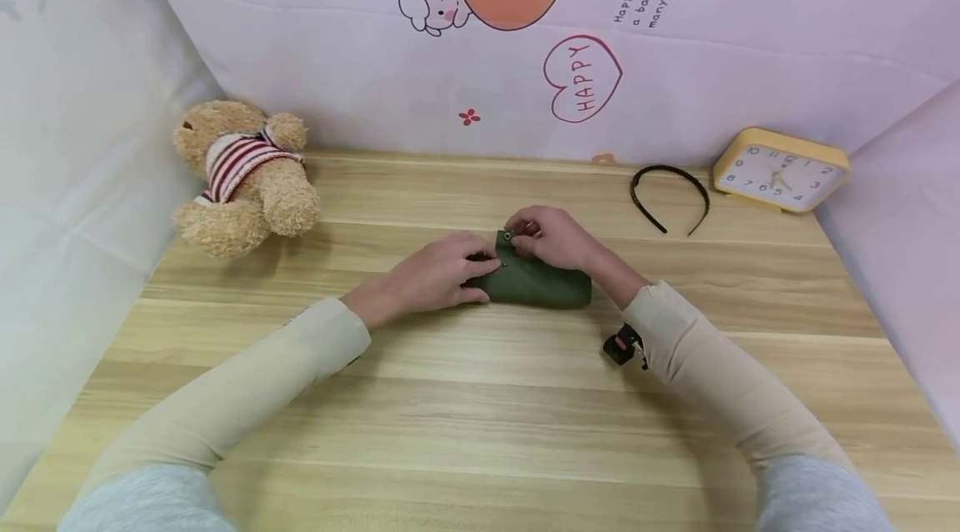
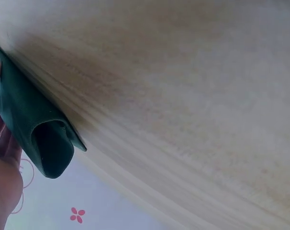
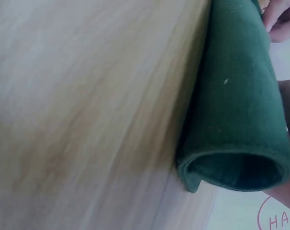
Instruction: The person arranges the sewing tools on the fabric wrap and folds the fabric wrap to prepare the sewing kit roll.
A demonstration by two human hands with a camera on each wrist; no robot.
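Note:
A dark green fabric roll lies across the middle of the wooden table. A short strap with a metal snap stands up at its far side. My left hand grips the roll's left part, thumb at the near side. With thumb and fingers, my right hand pinches the strap beside the snap. One hollow end of the roll shows in the left wrist view, partly covered by fingers. The right wrist view shows the other hollow end of the roll.
On the back left of the table lies a teddy bear in a striped top. A black headband and a yellow clock sit at the back right. Behind them hangs a printed white cloth.

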